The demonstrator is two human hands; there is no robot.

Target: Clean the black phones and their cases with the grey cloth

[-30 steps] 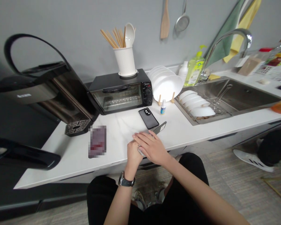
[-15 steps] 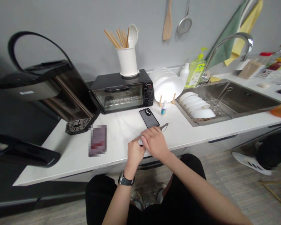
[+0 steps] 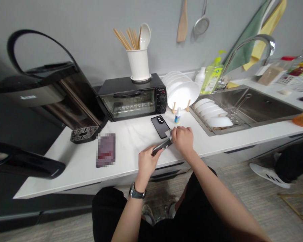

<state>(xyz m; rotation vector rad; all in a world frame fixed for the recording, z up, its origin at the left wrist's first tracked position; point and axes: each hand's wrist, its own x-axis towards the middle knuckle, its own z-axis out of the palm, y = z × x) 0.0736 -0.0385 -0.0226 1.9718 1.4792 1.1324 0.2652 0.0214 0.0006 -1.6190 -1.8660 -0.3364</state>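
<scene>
My left hand [image 3: 147, 161], with a watch at the wrist, grips one end of a dark, thin phone [image 3: 163, 146] tilted above the counter's front part. At the phone's far end, my right hand [image 3: 183, 137] is closed on a pale cloth or wipe [image 3: 168, 133], mostly hidden by the fingers. Behind the hands a black phone case [image 3: 160, 126] lies flat, its camera openings toward the oven. A small white and blue spray bottle [image 3: 177, 115] stands just right of the case. Left of my hands lies a blurred-out dark flat object [image 3: 106, 150].
A black toaster oven [image 3: 133, 97] carries a white utensil holder [image 3: 138, 64]. Left stands a black drink machine [image 3: 73, 97]. White plates [image 3: 180, 95] and a steel sink [image 3: 262, 104] with bowls [image 3: 212, 112] are at the right. Another person's shoe [image 3: 269, 174] is on the floor.
My right hand has moved right, off the middle of the phone to its far end, uncovering the dark phone. My left hand has shifted slightly and still grips the near end.
</scene>
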